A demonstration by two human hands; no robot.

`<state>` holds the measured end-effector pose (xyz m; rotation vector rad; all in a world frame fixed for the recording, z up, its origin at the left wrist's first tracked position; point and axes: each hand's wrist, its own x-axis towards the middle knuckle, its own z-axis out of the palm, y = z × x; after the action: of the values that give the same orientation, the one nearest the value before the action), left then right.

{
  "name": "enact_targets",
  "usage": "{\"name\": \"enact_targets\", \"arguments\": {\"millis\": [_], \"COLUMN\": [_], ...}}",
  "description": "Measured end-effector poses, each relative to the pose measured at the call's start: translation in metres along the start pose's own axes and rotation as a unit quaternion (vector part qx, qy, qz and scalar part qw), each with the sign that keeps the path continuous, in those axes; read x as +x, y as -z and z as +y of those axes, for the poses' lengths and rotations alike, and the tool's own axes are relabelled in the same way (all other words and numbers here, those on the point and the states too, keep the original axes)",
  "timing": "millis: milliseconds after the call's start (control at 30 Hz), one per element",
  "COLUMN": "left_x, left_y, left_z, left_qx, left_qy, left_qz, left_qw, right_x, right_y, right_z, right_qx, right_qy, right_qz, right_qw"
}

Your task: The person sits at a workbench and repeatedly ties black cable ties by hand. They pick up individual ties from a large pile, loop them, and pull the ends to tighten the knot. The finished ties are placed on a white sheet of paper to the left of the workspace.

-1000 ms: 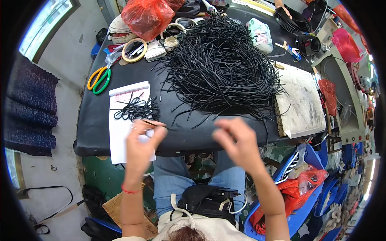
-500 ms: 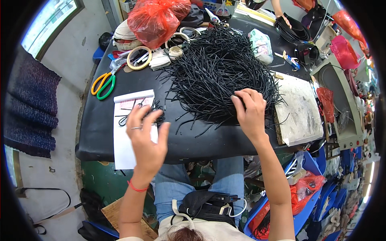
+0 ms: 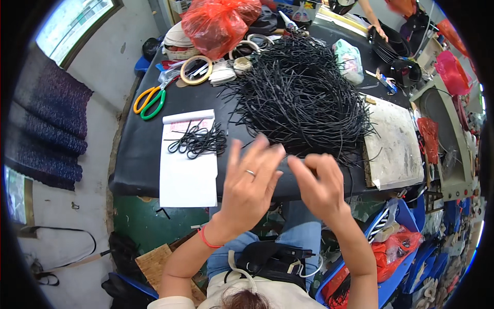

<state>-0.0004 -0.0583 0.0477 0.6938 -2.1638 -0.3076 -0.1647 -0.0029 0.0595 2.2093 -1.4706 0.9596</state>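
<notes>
Scissors [image 3: 163, 95] left, board [image 3: 393, 141] right of cords [image 3: 303, 98] | left fingers [image 3: 267, 167] spread | right fingers [image 3: 327, 167]: grip unclear

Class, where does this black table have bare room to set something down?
Bare tabletop lies left of the notepad, nearer than the scissors. The notepad's near half is bare too. Crowded: the middle, under the heap of black cords, and the back left, around the red bag and tape roll.

A workshop — a black worktable [image 3: 136, 167] carries a great heap of cords [image 3: 303, 95], scissors [image 3: 158, 105] and a tape roll [image 3: 196, 82]; a blue bin [image 3: 420, 207] stands beside it — and a co-worker's arm [image 3: 368, 11] shows at the far end.
</notes>
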Motion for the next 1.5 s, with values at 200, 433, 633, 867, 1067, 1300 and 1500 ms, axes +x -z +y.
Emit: {"name": "enact_targets", "arguments": {"millis": [200, 433, 633, 867, 1067, 1300, 1500], "left_x": [-0.032, -0.046, -0.048, -0.046, -0.055, -0.053, -0.054], "left_y": [0.017, 0.01, 0.002, -0.015, -0.021, -0.014, -0.014], "left_z": [0.011, 0.019, 0.019, 0.018, 0.011, 0.01, 0.007], "left_qx": [-0.387, -0.554, -0.563, -0.646, -0.636, -0.645, -0.649], "left_qy": [0.299, 0.439, 0.451, 0.513, 0.519, 0.499, 0.509], "left_qz": [-0.175, -0.217, -0.218, -0.084, -0.043, -0.07, -0.071], "left_qw": [0.854, 0.673, 0.657, 0.559, 0.57, 0.574, 0.561], "right_x": [-0.027, -0.025, -0.021, -0.031, -0.036, -0.037, -0.038], "right_y": [0.022, 0.029, 0.021, -0.012, -0.016, -0.012, -0.011], "right_z": [-0.019, -0.013, -0.015, -0.043, -0.045, -0.047, -0.048], "right_qx": [0.005, -0.019, -0.036, 0.082, 0.085, 0.062, 0.07], "right_qy": [-0.048, -0.161, -0.243, -0.224, -0.21, -0.2, -0.2], "right_qz": [-0.031, 0.075, 0.124, 0.025, -0.007, -0.026, -0.045], "right_qw": [0.998, 0.984, 0.961, 0.971, 0.974, 0.977, 0.976]}}
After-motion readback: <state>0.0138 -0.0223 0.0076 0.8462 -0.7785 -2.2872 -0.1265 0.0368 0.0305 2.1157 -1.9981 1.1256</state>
